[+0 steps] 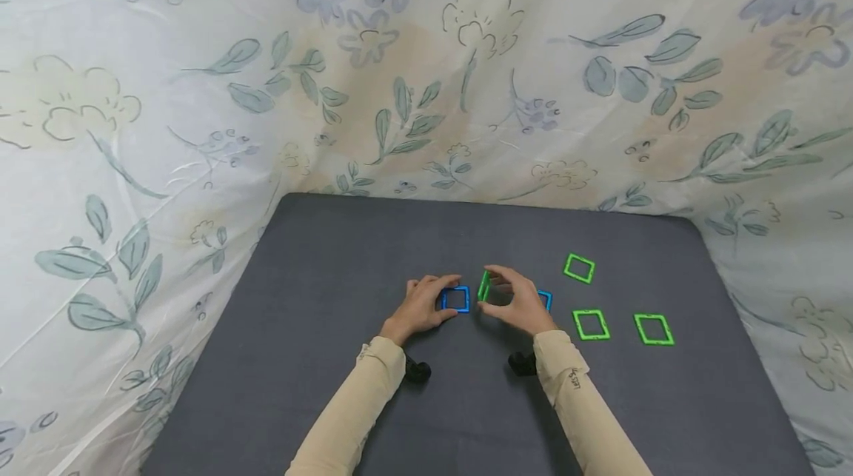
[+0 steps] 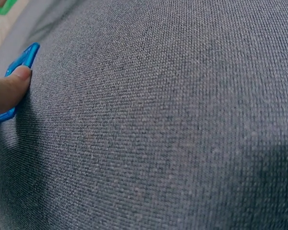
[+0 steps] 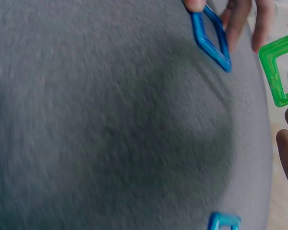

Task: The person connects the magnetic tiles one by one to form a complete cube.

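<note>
A blue square frame tile [image 1: 456, 311] is held at its edges between the thumb and fingers of my left hand [image 1: 421, 306]. In the left wrist view the thumb presses the blue tile's edge [image 2: 30, 53]. To its right, my right hand [image 1: 520, 301] pinches a green square frame tile [image 1: 483, 286], which stands nearly upright off the cloth. A gap separates the two tiles. The right wrist view shows the green tile [image 3: 271, 72] beside the blue tile [image 3: 212, 50]. Another blue tile [image 1: 547, 299] is partly hidden behind my right hand.
Several green square frames lie to the right: one farther back [image 1: 579, 269], one nearer [image 1: 591, 325], one at the far right [image 1: 654, 329]. Dark grey cloth [image 1: 320, 276] covers the table. A floral curtain [image 1: 400, 91] hangs behind and along the sides.
</note>
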Demonstrator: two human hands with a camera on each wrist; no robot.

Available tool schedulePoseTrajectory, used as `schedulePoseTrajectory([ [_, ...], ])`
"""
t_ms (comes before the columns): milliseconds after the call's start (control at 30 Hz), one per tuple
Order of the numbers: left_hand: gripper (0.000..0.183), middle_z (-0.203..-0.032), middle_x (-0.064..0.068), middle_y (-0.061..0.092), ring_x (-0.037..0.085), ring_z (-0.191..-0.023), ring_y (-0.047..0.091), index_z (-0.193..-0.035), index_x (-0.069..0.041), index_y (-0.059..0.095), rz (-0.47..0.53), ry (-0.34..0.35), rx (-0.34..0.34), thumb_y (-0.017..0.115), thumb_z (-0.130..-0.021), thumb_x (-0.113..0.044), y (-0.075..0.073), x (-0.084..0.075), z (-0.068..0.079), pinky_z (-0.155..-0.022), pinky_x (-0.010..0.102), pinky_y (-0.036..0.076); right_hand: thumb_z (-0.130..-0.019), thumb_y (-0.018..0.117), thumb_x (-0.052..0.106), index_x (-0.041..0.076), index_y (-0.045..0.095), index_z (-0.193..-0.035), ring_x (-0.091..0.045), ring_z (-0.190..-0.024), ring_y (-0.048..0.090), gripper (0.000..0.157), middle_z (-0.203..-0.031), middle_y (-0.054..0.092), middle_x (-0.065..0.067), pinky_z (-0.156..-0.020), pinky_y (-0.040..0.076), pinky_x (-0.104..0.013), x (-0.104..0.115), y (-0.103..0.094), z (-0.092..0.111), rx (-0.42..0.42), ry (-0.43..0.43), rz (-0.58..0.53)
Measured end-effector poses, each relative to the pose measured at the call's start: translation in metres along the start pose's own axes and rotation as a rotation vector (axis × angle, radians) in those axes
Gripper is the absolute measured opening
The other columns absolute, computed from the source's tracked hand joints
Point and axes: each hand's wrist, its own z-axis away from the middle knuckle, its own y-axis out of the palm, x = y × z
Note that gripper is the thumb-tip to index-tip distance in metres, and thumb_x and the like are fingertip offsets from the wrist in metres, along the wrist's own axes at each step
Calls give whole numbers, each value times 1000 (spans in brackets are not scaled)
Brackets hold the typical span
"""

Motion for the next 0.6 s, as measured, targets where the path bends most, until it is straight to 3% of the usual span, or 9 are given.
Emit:
schedulePoseTrajectory([
  [200,67,-144,0,62,27,-131,54,-152,-19,49,5,8,7,78,-92,-28,0,2,0,-102,49,32,-81,85,4,0,53,-144,-41,-117,66,70,-136,62,-21,-96,55,-54,-2,14,-4,66,7,-10],
  [600,69,-142,-2,63,24,-131,54,-152,-25,48,-24,-14,-1,78,-92,-34,5,9,-2,-103,46,32,-83,83,3,1,53,-144,-40,-121,64,68,-139,61,-21,-99,55,-52,-3,24,-10,127,22,-21],
])
